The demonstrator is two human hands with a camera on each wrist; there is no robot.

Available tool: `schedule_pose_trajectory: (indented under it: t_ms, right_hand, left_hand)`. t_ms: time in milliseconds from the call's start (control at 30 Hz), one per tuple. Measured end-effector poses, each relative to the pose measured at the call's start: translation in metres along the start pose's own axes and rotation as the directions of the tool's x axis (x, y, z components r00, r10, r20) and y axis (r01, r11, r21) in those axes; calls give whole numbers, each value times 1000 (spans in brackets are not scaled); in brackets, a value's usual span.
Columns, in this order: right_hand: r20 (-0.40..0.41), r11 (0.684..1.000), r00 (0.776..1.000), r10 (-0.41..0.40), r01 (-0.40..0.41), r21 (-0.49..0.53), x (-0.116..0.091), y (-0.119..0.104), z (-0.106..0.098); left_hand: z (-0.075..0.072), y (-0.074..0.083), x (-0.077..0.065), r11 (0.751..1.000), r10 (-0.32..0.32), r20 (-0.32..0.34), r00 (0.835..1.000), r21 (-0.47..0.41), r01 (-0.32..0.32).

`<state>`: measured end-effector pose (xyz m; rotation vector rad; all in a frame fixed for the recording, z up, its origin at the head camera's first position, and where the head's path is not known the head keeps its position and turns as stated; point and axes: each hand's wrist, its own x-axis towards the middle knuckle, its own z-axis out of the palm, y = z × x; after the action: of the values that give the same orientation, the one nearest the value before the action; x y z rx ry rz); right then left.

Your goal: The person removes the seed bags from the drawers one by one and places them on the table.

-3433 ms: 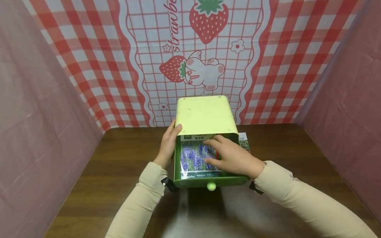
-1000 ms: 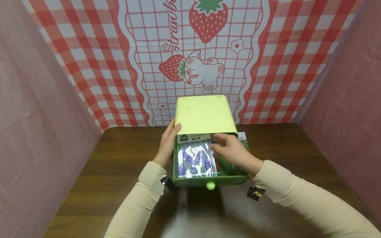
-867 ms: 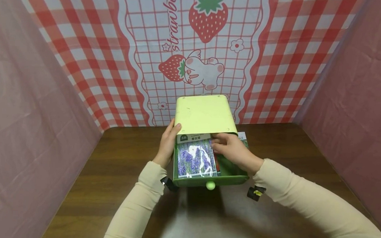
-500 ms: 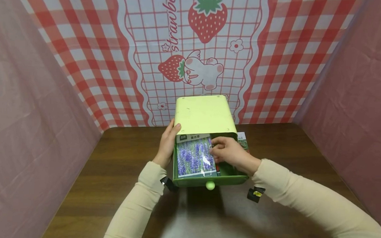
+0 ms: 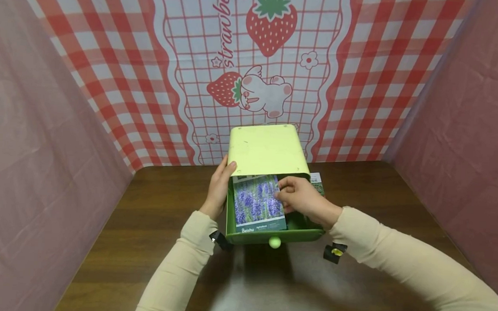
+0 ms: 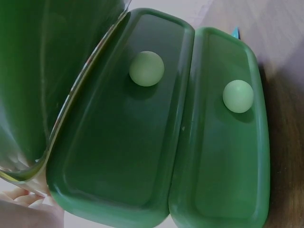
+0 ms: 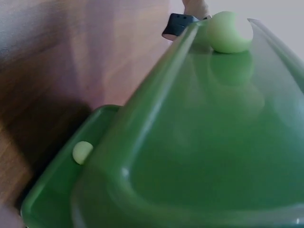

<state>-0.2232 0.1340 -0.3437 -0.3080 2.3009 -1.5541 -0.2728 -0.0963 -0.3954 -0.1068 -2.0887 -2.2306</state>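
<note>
A small cabinet (image 5: pixel 268 149) with a pale yellow-green shell has its top drawer (image 5: pixel 301 234) pulled out. In that drawer lies a seed packet (image 5: pixel 257 200) with a picture of lavender, its top end partly hidden beneath the shell's front edge. My right hand (image 5: pixel 303 195) pinches the packet's right edge with thumb and fingers. Against the cabinet's left side rests my left hand (image 5: pixel 218 186), its fingers along the wall and its thumb at the top front corner. The right wrist view shows the drawer's green front and round knob (image 7: pixel 230 32).
Two more drawers sit pushed in below, a middle drawer (image 6: pixel 114 142) and a lower drawer (image 6: pixel 218 166), each with a pale knob. Behind my right hand, another packet (image 5: pixel 317 182) with a green picture stands beside the cabinet. A checked strawberry cloth (image 5: pixel 269 82) hangs behind the wooden table (image 5: pixel 158 216).
My right hand first hovered spread over the packet, then moved to its right edge. In the last half second the packet shifts slightly right, its printed bottom strip showing. My left hand stays put.
</note>
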Motion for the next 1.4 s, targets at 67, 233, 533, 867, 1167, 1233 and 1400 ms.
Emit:
schedule_pose_trajectory:
  t_ms: [67,233,533,867,1167,1233,1400]
  right_hand:
    - [-7,1000,1000,1,-1,8,-1,-1,-2]
    - [1,999,1000,28,-28,41,-5,-5,-8]
    - [39,992,994,103,-106,72,-18,-10,-19]
    - [125,990,986,114,-124,74,-32,-10,-23]
    - [143,989,982,121,-132,73,-47,-13,-27]
    - [146,991,984,105,-115,63,-51,-14,-29]
    - [133,996,989,61,-69,58,-58,-18,-37]
  left_hand:
    - [0,0,1,1000,3,-3,1000,4,-3]
    - [0,1,0,1000,-3,-3,1000,0,3]
    - [0,0,-1,1000,-4,1,1000,-1,4]
    - [1,2,-1,1000,-14,-10,1000,-28,14]
    - [1,1,-1,1000,-11,-11,1000,-3,11]
    - [1,0,0,1000,-5,-15,1000,2,5]
    - [2,0,1,1000,-6,-19,1000,-19,6]
